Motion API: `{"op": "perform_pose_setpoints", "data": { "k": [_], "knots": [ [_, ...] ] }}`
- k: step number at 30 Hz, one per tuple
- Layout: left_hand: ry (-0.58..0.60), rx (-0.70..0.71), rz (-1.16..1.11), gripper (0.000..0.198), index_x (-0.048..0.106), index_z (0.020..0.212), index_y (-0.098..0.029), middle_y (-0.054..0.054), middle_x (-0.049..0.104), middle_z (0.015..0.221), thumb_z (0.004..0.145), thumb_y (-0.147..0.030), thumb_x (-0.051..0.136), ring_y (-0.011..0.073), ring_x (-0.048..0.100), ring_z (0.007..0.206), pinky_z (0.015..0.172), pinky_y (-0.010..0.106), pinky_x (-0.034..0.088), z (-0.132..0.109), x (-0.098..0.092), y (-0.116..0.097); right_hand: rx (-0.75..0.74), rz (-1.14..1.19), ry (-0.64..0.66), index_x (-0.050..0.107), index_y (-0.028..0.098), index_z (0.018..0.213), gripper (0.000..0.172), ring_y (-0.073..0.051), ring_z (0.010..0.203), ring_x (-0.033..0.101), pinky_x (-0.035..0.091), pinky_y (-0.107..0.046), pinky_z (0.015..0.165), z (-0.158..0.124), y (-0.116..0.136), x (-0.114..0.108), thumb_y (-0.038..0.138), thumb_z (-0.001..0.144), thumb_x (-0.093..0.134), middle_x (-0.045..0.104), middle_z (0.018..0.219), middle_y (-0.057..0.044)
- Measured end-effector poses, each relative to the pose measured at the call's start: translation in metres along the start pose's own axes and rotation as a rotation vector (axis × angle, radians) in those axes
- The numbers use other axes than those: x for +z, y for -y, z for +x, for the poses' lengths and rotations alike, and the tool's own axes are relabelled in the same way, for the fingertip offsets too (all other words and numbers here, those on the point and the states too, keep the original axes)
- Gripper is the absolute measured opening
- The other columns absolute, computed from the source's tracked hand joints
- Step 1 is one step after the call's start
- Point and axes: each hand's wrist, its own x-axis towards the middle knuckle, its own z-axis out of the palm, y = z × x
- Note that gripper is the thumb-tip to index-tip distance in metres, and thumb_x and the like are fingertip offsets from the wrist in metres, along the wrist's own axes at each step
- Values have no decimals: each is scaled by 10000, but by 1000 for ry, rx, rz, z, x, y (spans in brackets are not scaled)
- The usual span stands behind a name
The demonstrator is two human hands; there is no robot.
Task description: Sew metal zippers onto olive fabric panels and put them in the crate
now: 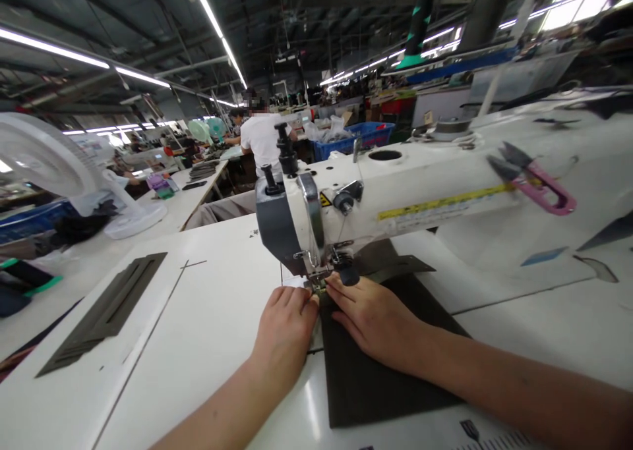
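Note:
A dark grey-brown fabric panel (pixel 376 391) lies under the head of a white sewing machine (pixel 425 186), its left edge running up to the presser foot (pixel 319 282). My left hand (pixel 287 325) is closed at that edge, thumb and forefinger pinched together just left of the foot; the fingertips partly hide what they grip. From the right, my right hand (pixel 380 318) rests over the panel, its fingers drawn together and pressing the material close beside the needle area. A narrow dark strip (pixel 408 265) lies across the panel behind my right hand.
Overlapping dark strips (pixel 109 305) are stacked at the table's left. Pink-handled thread snips (pixel 544 186) sit on the machine arm, above a yellow measuring tape (pixel 440 203). A white fan (pixel 133 216) stands far left. Beyond the machine are a person in white (pixel 262 140) and a blue crate (pixel 370 137).

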Motion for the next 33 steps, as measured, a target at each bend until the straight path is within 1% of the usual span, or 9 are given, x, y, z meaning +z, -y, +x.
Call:
{"op": "perform_pose_setpoints", "data": {
  "k": [3, 8, 12, 18, 24, 30, 33],
  "knots": [
    [-24, 4, -30, 114, 575, 904, -139, 79, 592, 866, 851, -115, 477, 221, 551, 790, 712, 380, 475, 0, 2, 4, 20, 4, 8, 595, -11, 1059, 313, -278, 999, 562, 456, -402, 902, 2, 0, 0, 109, 780, 521, 616, 1079, -185],
    [-55, 2, -100, 145, 576, 874, -136, 82, 604, 877, 799, -61, 477, 228, 557, 790, 707, 386, 475, 1, 8, 9, 51, 17, 50, 610, 23, 1022, 270, -265, 993, 564, 450, -389, 900, 6, -1, 0, 112, 781, 527, 616, 1077, -176],
    [-94, -11, -118, 139, 580, 836, -134, 80, 614, 858, 816, -61, 463, 223, 553, 770, 697, 381, 478, 1, 10, 10, 57, 28, 60, 599, 32, 1033, 275, -263, 996, 561, 442, -394, 905, 7, -2, 1, 99, 778, 518, 612, 1081, -173],
    [-76, -17, -85, 147, 584, 826, -134, 73, 611, 828, 781, -34, 485, 223, 552, 742, 678, 372, 480, 2, 8, 9, 53, 49, 51, 570, 41, 1076, 312, -267, 1025, 542, 425, -406, 925, 4, -3, 3, 91, 775, 504, 601, 1098, -167],
    [-83, -39, -92, 132, 582, 778, -133, 79, 607, 811, 783, -38, 491, 223, 559, 760, 692, 375, 477, 3, 11, 9, 59, 65, 47, 573, 78, 1041, 272, -248, 1000, 551, 433, -401, 912, 6, -4, 3, 90, 779, 500, 612, 1058, -145],
    [-24, -56, -92, 102, 580, 750, -140, 69, 606, 783, 765, -49, 537, 212, 552, 733, 679, 359, 472, 3, 10, 11, 48, 65, 35, 588, 82, 1019, 260, -257, 993, 547, 428, -413, 918, 7, -4, 4, 89, 780, 486, 615, 1044, -137],
    [-24, -63, -93, 114, 582, 761, -141, 69, 608, 792, 752, -34, 542, 211, 552, 750, 694, 356, 469, 4, 9, 11, 54, 74, 37, 580, 83, 1047, 283, -254, 1005, 542, 422, -407, 926, 6, -5, 5, 87, 782, 482, 610, 1058, -134]
  ]
}}
